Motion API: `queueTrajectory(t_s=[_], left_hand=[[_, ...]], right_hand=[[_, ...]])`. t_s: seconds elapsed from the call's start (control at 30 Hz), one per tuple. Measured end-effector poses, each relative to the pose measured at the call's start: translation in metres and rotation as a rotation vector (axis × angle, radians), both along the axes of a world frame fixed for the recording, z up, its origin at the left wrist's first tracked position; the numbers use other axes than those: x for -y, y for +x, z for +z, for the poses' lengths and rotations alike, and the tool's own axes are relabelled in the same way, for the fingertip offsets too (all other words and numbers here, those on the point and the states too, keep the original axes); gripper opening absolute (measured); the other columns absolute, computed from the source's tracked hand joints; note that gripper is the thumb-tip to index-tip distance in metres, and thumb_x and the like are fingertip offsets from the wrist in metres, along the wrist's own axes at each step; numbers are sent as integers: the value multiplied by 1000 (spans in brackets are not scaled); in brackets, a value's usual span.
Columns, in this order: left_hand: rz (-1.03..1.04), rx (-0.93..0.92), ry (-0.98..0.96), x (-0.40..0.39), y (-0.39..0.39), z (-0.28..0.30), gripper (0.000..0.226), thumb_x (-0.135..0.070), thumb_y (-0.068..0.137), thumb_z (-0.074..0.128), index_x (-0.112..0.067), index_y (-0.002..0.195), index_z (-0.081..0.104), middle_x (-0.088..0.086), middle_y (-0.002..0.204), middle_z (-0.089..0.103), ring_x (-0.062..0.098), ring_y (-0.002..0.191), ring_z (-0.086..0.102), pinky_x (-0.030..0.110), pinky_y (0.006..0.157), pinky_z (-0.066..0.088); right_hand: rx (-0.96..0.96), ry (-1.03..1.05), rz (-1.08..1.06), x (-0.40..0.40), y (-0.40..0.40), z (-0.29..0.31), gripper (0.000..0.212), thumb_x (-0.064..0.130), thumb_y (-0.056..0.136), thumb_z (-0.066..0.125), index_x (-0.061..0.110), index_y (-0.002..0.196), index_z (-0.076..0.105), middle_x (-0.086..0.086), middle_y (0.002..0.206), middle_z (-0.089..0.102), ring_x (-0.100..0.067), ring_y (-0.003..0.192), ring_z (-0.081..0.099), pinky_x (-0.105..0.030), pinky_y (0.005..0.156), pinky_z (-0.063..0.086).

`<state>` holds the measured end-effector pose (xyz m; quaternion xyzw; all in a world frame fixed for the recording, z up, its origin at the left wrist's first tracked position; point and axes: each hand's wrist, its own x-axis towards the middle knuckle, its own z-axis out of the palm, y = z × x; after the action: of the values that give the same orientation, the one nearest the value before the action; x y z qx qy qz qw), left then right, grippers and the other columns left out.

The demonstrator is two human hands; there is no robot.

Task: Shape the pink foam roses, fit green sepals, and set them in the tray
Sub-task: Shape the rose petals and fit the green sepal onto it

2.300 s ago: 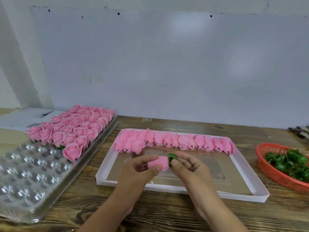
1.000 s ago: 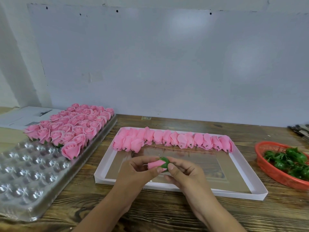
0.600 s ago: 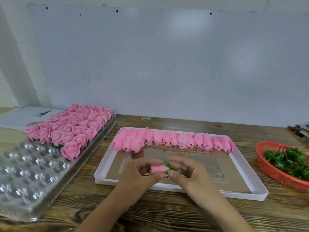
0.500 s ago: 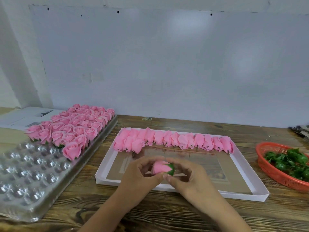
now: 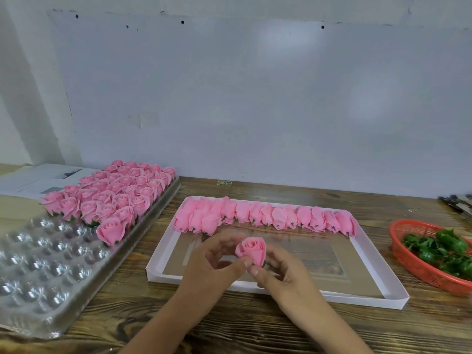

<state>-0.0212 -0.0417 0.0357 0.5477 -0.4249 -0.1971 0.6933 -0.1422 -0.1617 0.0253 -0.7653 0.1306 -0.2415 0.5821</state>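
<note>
Both hands hold one pink foam rose point(image 5: 252, 251) above the white flat box point(image 5: 378, 259), its bloom facing me and a green sepal just showing under it. My left hand point(image 5: 217, 259) pinches its left side with thumb and fingers. My right hand point(image 5: 278, 269) pinches the base from the right. A row of unshaped pink buds point(image 5: 265, 217) lies along the box's far edge. The clear plastic cell tray point(image 5: 38, 274) at the left carries several finished roses point(image 5: 112, 195) in its far rows. Loose green sepals point(image 5: 441, 251) fill a red basket point(image 5: 406, 251) at the right.
The wooden table point(image 5: 255, 325) runs to a pale wall behind. Papers point(image 5: 38, 180) lie at the far left behind the cell tray. Dark tools point(image 5: 457, 203) poke in at the far right edge.
The rose has turned from lying sideways, with the sepal pressed onto its base, to upright with the bloom facing me. Both hands stay on it over the box.
</note>
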Motion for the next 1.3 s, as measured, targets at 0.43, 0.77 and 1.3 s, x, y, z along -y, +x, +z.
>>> queueTrajectory(t_s=[0.43, 0.77, 1.3], left_hand=[[-80, 2, 18, -1, -1, -3, 24, -44, 78, 81, -28, 96, 80, 2, 109, 76, 20, 94, 73, 25, 76, 59], [-113, -37, 84, -4, 1, 0, 49, -65, 77, 73, -35, 117, 72, -2, 115, 72, 14, 107, 68, 25, 85, 55], [-244, -139, 164, -5, -1, 1, 45, -56, 98, 44, -30, 122, 71, -5, 131, 67, 12, 126, 59, 19, 101, 46]], right_hand=[[-63, -289, -18, -11, -2, -8, 32, 36, 88, 69, 42, 116, 56, 23, 109, 69, -5, 97, 65, -24, 86, 52], [-43, -246, -46, -6, -5, -10, 29, 32, 89, 69, 46, 112, 57, 24, 110, 68, -4, 100, 65, -24, 89, 51], [58, -137, -18, -10, -5, -10, 35, 41, 84, 67, 43, 118, 60, 13, 113, 69, -11, 104, 64, -29, 94, 51]])
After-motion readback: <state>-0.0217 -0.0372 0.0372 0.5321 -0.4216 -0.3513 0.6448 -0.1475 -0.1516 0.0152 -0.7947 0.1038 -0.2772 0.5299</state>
